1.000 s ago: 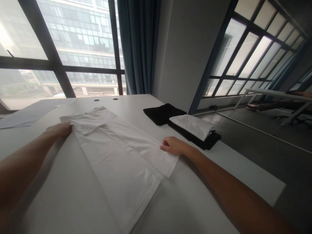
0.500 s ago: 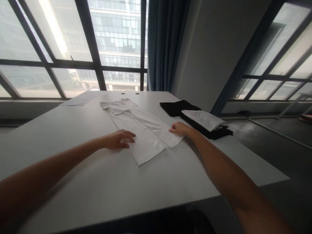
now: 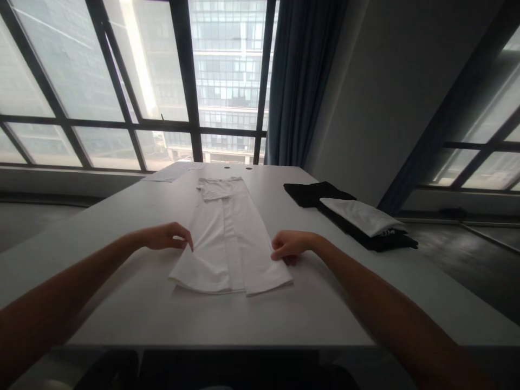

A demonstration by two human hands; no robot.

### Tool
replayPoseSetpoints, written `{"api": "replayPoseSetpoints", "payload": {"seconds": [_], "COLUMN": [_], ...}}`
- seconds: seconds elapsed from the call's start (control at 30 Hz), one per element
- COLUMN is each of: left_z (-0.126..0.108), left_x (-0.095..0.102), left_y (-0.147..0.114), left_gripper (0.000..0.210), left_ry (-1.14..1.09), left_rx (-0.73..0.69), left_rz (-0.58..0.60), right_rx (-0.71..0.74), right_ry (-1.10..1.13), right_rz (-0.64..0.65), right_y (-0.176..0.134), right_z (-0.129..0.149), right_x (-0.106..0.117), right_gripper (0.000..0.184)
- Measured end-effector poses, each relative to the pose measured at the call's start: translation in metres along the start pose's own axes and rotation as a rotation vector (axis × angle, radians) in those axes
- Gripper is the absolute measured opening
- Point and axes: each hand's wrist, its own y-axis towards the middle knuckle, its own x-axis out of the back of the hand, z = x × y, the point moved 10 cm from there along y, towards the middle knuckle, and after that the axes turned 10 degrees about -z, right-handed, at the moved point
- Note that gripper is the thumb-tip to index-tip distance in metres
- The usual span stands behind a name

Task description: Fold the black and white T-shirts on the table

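Observation:
A white shirt (image 3: 211,244) lies lengthwise on the white table (image 3: 134,325), its two side panels folded inward to a narrow strip down the middle. The far end is bunched and creased. My left hand (image 3: 168,236) pinches the left edge close to the near end, and the fabric there is raised slightly off the table. On the opposite edge, the fingers of my right hand (image 3: 291,245) are closed on the cloth, low against the tabletop.
To the right lie a folded black garment (image 3: 314,192) and, overlapping it, a folded white garment (image 3: 359,215) on another black one (image 3: 377,242). Sheets of paper (image 3: 168,173) rest at the far left. Windows and a blue curtain (image 3: 303,81) stand behind the table.
The shirt has swung from slanted to nearly straight, and its near end has spread wider. My left hand has gone from lying flat on it to pinching its edge. The view has shifted left.

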Motion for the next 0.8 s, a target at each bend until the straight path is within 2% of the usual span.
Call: {"api": "replayPoseSetpoints", "payload": {"seconds": [0.13,0.27,0.33,0.43,0.5,0.67,0.8], "left_z": [0.005,0.001,0.004,0.029,0.061,0.154,0.195], "left_x": [0.002,-0.007,-0.011,-0.008,0.010,0.093,0.154], "left_y": [-0.025,-0.033,-0.031,-0.016,0.008,0.083,0.120], "left_gripper": [0.039,0.037,0.041,0.057,0.059,0.052,0.048], "left_ry": [-0.018,-0.084,-0.154,-0.262,-0.250,-0.010,0.267], "left_rx": [0.078,0.093,0.112,0.254,0.382,0.643,0.744], "left_rz": [0.084,0.220,0.312,0.405,0.307,-0.298,-0.684], "right_rx": [0.020,-0.003,-0.032,-0.052,-0.059,-0.024,0.080], "right_ry": [0.000,0.009,0.006,-0.035,-0.072,-0.151,-0.314], "right_rz": [0.135,0.301,0.355,0.267,0.154,-0.218,-0.546], "right_y": [-0.009,-0.018,-0.014,0.011,0.035,0.095,0.119], "right_z": [0.025,0.030,0.026,0.021,0.019,0.022,0.030], "right_x": [-0.034,-0.051,-0.050,-0.027,-0.003,0.061,0.090], "right_gripper": [0.036,0.048,0.054,0.058,0.056,0.044,0.034]}}
